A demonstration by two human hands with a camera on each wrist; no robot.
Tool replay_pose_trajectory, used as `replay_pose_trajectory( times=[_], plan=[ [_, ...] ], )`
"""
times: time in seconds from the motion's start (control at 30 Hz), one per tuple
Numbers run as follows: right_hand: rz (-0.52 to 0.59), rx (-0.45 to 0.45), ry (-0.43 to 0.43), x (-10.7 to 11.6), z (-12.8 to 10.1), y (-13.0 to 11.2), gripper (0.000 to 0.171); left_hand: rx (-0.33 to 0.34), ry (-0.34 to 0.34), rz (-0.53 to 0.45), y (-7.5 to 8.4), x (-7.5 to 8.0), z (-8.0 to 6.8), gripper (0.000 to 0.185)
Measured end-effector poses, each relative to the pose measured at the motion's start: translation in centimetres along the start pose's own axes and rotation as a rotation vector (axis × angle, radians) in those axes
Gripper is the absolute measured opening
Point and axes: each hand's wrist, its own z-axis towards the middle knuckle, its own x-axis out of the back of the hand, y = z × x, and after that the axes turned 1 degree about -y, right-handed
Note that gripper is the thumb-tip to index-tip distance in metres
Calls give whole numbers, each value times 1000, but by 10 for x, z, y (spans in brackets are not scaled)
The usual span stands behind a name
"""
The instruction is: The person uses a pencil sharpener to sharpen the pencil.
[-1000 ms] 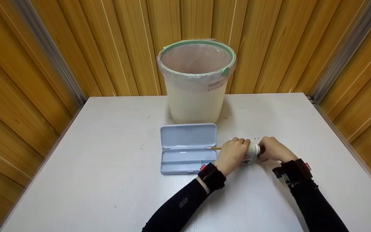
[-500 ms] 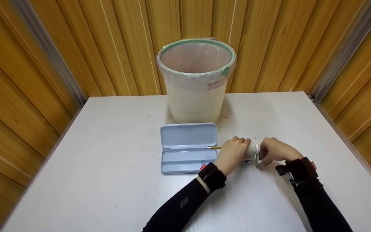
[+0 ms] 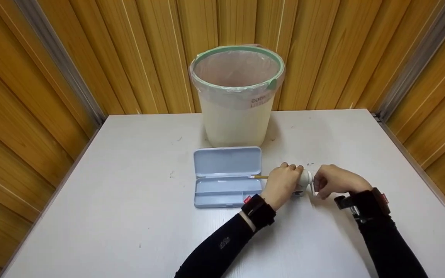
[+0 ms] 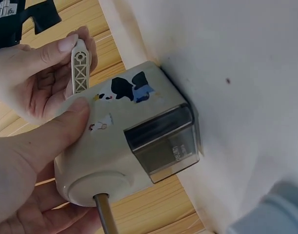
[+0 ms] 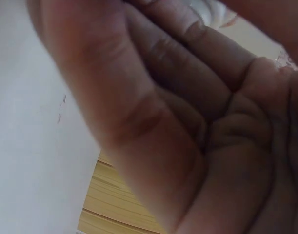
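A cream pencil sharpener with a crank stands on the white table. My left hand grips its body, thumb across the side. A pencil sticks out of its front hole toward the case. My right hand pinches the crank handle at the sharpener's back end. The clear shavings drawer faces the left wrist camera. The right wrist view shows only my palm close up.
An open light-blue pencil case lies left of the sharpener. A cream bin with a green rim and a plastic liner stands at the table's back, against the wooden wall. Table edges run left and right.
My right hand has turned with the crank, its wrist dropping lower and shifting right. The left hand and the sharpener stay in place.
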Motion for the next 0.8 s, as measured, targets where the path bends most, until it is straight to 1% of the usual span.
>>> replay_pose_trajectory(
  times=[0.13, 0.23, 0.37, 0.63, 0.8],
  plan=[
    [17, 20, -24, 1, -1, -2, 10, 11, -3, -3, 0, 1, 1, 29],
    [48, 17, -46, 3, -4, -3, 9, 13, -14, -18, 1, 2, 1, 28],
    [92, 23, -54, 4, -7, -4, 9, 18, -27, -26, 1, 3, 1, 28],
    [132, 84, -12, 10, -17, -4, 9, 12, -42, -8, 3, 4, 1, 27],
    [89, 96, 30, 16, -20, -7, 9, 7, -22, 11, 3, 4, 1, 27]
  ],
)
